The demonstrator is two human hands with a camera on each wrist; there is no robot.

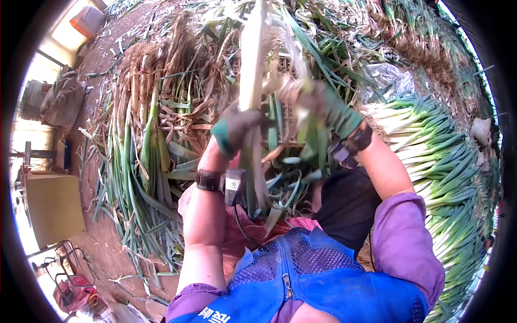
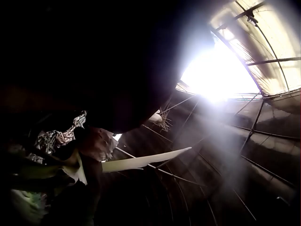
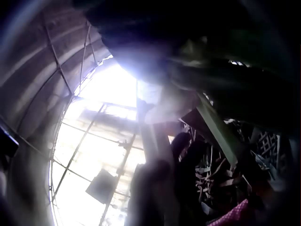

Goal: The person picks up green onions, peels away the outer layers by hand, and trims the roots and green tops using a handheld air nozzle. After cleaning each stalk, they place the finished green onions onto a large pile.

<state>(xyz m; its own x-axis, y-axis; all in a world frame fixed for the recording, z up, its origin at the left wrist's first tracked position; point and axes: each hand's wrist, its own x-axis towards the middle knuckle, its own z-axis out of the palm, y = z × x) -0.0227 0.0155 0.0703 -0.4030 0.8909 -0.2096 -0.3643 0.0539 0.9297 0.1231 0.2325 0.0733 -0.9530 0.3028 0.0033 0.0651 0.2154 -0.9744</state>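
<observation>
My left hand [image 1: 240, 128], in a grey and green glove, grips a thick white leek stalk [image 1: 252, 59] that stands upright in the head view. Leaves hang below that hand. To its right, my gloved right hand [image 1: 331, 110] is blurred, its fingers curled round loose leek leaves [image 1: 314, 141]. A pale strip [image 1: 295, 51] rises beside it. In the left wrist view a pale pointed leaf [image 2: 146, 161] sticks out beside the dark hand. The right wrist view shows the pale stalk [image 3: 157, 141] and a green leaf [image 3: 218, 132]; the fingers there are mostly in shadow.
Untrimmed leeks [image 1: 134, 124] lie in a heap on the left. Cleaned leeks [image 1: 431, 156] are piled along the right, below a plastic sheet [image 1: 390, 81]. Behind the hands are a crate [image 1: 288, 116] and scattered leaves. A yellowish box [image 1: 54, 207] stands far left.
</observation>
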